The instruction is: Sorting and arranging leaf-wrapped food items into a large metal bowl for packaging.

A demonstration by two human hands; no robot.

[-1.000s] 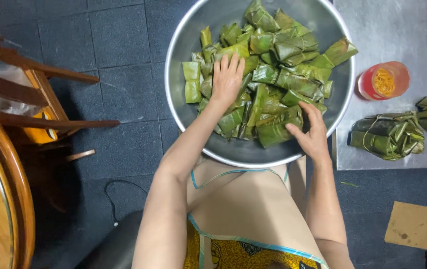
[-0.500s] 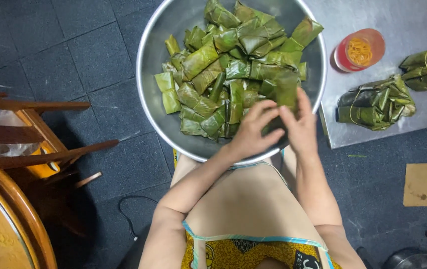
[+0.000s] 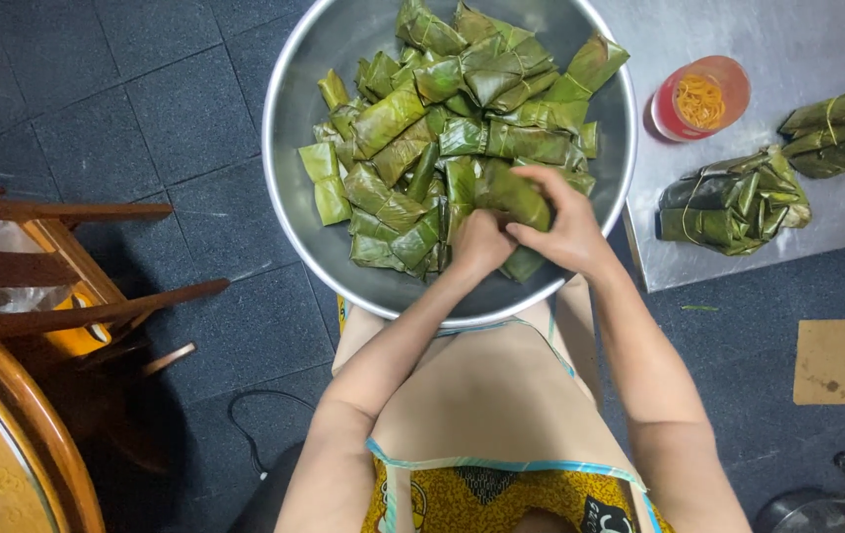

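Note:
A large metal basin rests over my knees, filled with several green leaf-wrapped parcels. Both hands meet at its near right side. My right hand closes over one leaf parcel, and my left hand grips the same parcel from the lower left. The parcel's underside is hidden by my fingers.
A metal tray lies at the right with tied bundles of parcels and a red cup of yellow rubber bands. A wooden chair stands at left. Cardboard lies on the dark tiled floor.
My left hand came off the far left of the pile and joined my right hand. Both now hold one parcel at the basin's near right side.

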